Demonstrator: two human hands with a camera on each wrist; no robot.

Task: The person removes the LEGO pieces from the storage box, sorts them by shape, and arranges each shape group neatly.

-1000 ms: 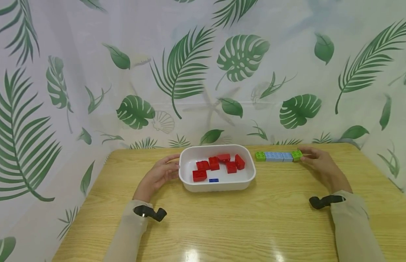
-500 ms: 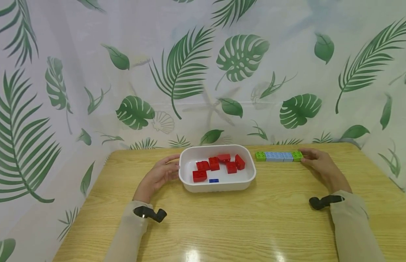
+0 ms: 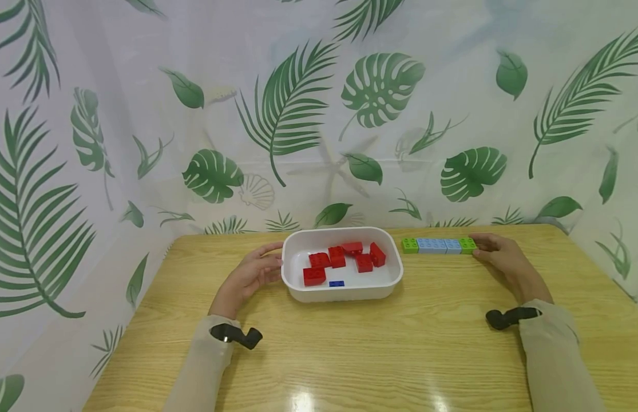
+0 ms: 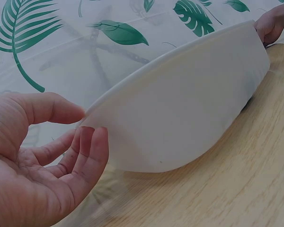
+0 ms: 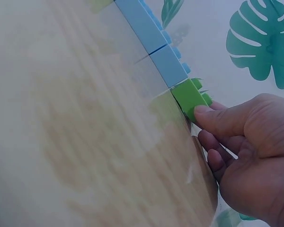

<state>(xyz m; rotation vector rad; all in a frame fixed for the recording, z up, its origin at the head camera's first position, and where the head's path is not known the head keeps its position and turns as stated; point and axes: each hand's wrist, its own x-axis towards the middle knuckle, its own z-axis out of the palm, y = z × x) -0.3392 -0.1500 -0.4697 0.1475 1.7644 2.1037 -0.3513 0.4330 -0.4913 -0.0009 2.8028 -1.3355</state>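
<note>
A white plastic tub [image 3: 344,293] stands on the table, holding several red toy bricks [image 3: 314,277] and a small dark blue brick [image 3: 336,284]. My left hand [image 3: 250,277] is at its left end, with loosely bent fingertips touching the outer wall and rim. To the tub's right lies a row of light blue bricks [image 3: 431,246] with a green brick [image 3: 409,245] at its left end. At the right end, my right hand [image 3: 506,260] pinches another green brick [image 5: 184,97], the thumb on its near side. The index fingertip is hidden behind that brick.
The row lies near the back edge of the wooden table [image 3: 349,355]. Behind the table hangs a white cloth [image 3: 308,189] printed with green leaves. Black straps with small camera mounts [image 3: 511,317] sit on both wrists.
The right-hand green brick has gone from slightly skewed to straight in line with the light blue bricks. My right hand has shifted a little; my left hand has stayed still.
</note>
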